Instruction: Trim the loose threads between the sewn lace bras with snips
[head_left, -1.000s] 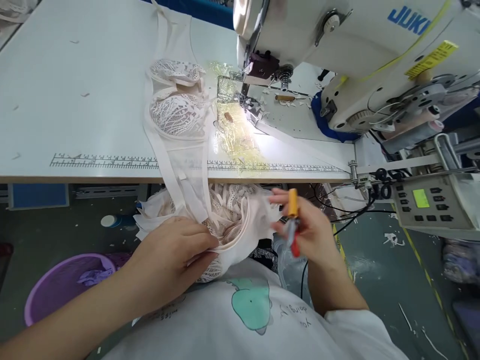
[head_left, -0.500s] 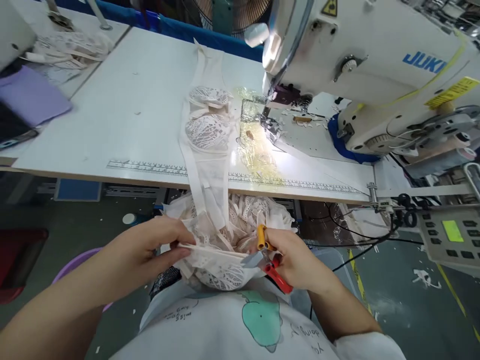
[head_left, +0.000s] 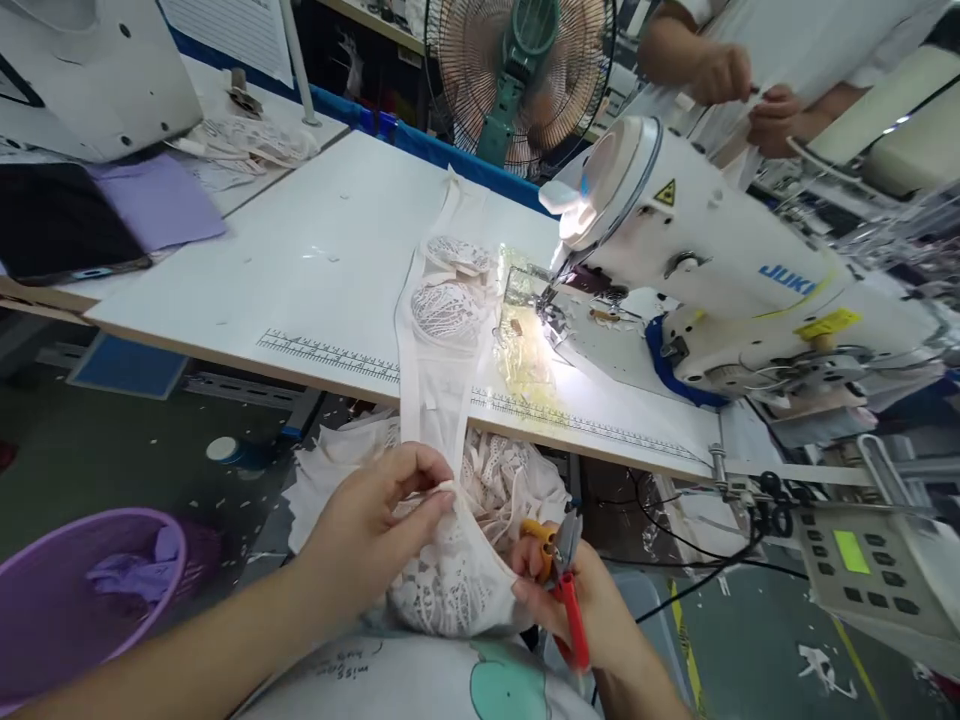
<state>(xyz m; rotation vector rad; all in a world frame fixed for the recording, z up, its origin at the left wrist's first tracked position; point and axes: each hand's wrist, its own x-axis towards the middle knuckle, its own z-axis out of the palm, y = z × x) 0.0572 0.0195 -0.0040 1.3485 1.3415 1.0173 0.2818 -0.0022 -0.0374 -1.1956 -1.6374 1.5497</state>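
Observation:
A pale lace bra [head_left: 448, 312] lies lengthwise over the white sewing table, its near part hanging past the front edge into my lap. Between thumb and fingers, my left hand [head_left: 401, 515] pinches the edge of a lace piece [head_left: 450, 590] at the table's front. Red and orange handled scissors [head_left: 568, 590] rest in my right hand [head_left: 592, 600], blades pointing up and away from the fabric. The right thumb and fingertips also touch the lace piece's strap edge. Behind my hands, a pile of similar lace garments [head_left: 517, 480] sits below the table edge.
A JUKI sewing machine [head_left: 720, 260] with its lamp lit stands on the right, a control panel [head_left: 862, 565] below it. A fan [head_left: 517, 80] is behind the table; another person's hands [head_left: 750, 100] are beyond the machine. A purple basket [head_left: 142, 520] stands lower left.
The view has shifted, bringing in the basket and another person. My left hand has slid along the lace edge, and the scissors' blades have swung from the fabric to point upward.

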